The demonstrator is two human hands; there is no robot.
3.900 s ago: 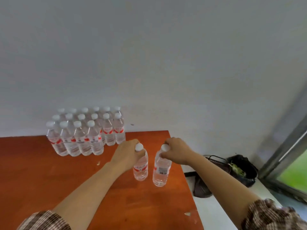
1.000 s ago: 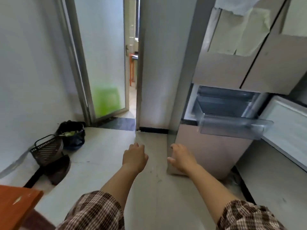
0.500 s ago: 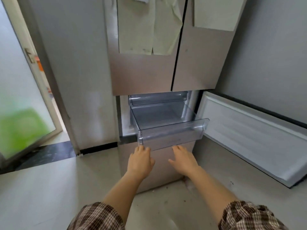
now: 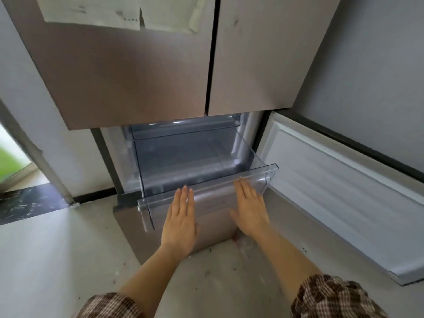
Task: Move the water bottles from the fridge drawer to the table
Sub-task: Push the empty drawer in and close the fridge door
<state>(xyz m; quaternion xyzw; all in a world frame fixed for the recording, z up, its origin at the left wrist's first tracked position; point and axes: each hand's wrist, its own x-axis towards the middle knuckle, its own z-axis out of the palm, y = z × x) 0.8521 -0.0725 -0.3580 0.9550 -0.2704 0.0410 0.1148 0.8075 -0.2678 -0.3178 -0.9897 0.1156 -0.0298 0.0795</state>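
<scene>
The clear plastic fridge drawer [image 4: 257, 177] is pulled out of the fridge's lower compartment, and I see no bottles inside it. My left hand [image 4: 181, 216] lies flat with straight fingers against the drawer's front panel, left of centre. My right hand [image 4: 250, 207] lies flat with straight fingers against the same panel, right of centre. Neither hand holds anything. The table and the water bottles are out of view.
The lower fridge door [image 4: 339, 203] hangs wide open to the right. The two upper fridge doors [image 4: 160, 72] are closed, with papers [image 4: 114, 12] stuck on them. A doorway [image 4: 13, 161] opens at the left. Pale floor [image 4: 57, 260] lies below.
Earlier both hands set bottles on the table. I then turned to the fridge and came closer; my hands rose from below the drawer and now lie flat on its front.
</scene>
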